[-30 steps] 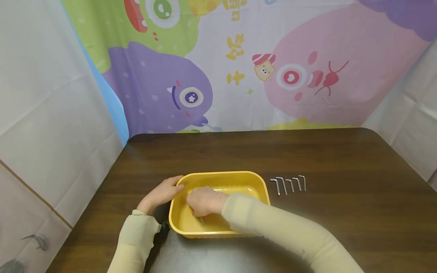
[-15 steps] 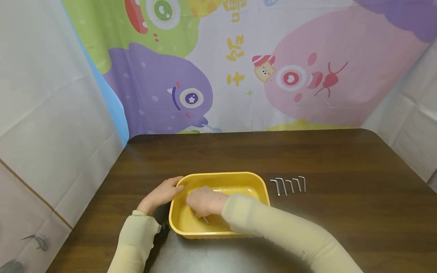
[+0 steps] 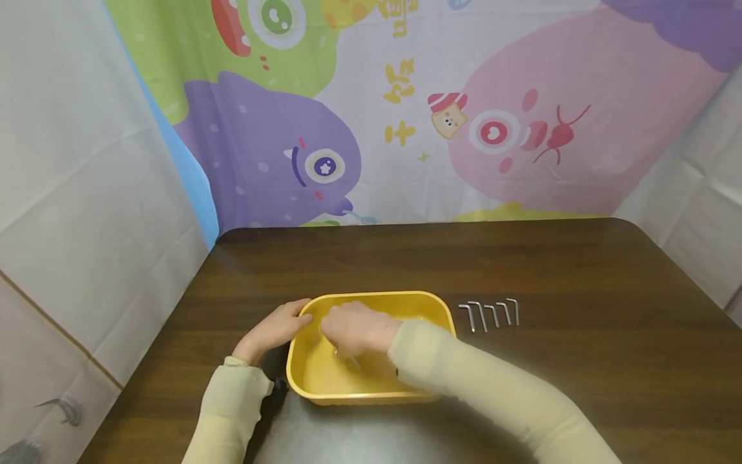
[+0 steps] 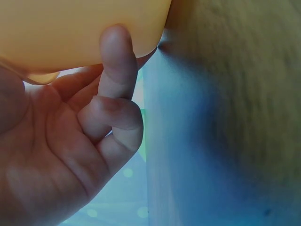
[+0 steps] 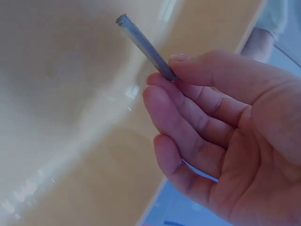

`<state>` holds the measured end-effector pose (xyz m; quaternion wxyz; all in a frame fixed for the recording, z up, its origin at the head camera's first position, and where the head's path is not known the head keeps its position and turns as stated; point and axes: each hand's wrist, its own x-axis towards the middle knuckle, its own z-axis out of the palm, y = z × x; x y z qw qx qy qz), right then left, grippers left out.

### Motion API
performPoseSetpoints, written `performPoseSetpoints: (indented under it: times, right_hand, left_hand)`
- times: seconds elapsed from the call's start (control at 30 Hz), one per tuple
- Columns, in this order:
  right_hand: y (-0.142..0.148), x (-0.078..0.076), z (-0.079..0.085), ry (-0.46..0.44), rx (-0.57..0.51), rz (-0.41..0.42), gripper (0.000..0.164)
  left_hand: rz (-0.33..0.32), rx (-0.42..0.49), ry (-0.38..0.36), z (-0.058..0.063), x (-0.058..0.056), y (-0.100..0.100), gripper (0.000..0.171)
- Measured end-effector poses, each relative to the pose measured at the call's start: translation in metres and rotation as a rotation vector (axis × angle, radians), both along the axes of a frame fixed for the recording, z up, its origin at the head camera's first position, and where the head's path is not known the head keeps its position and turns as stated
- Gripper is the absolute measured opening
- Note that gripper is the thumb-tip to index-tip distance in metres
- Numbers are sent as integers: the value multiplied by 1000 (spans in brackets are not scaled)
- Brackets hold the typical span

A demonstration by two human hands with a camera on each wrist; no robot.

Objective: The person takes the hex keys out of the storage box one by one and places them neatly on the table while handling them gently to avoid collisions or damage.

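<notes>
A yellow plastic basin (image 3: 330, 380) stands on the table in front of me. My left hand (image 3: 275, 332) grips its left rim, thumb over the edge; in the left wrist view, fingers (image 4: 117, 52) press the outer wall. Inside the basin's hollow, my right hand (image 3: 356, 328) pinches a silver hex key. Seen from the right wrist, the hex key (image 5: 146, 47) sticks out between thumb and fingertips, its other end hidden by the fingers. To the right of the basin, several L-shaped hex keys (image 3: 484, 317) lie side by side in a row.
The dark wooden table (image 3: 580, 270) reaches back to a curtain (image 3: 400, 154) printed with cartoon monsters. A black object (image 3: 277, 390) shows beside the left sleeve, near the basin's front left corner. White cloth walls (image 3: 98, 193) enclose both sides.
My right hand has risen a little and shifted slightly back and right inside the basin, carrying the hex key. The left hand and the row of hex keys stay where they were.
</notes>
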<state>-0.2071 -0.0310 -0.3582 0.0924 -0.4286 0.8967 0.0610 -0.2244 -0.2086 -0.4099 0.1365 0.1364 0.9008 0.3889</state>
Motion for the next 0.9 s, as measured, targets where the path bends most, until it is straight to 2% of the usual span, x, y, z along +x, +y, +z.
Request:
performPoseSetpoints:
  times: [0.53, 0.7, 0.9]
  right_hand:
    - [35, -5, 44, -42, -246, -29, 14]
    - [46, -5, 52, -41, -323, -43, 10]
    - [61, -3, 59, -28, -430, -65, 7]
  left_hand:
    - [10, -9, -11, -2, -1, 0, 23]
    - [26, -12, -19, -2, -1, 2, 23]
    - [17, -21, -3, -2, -1, 1, 25]
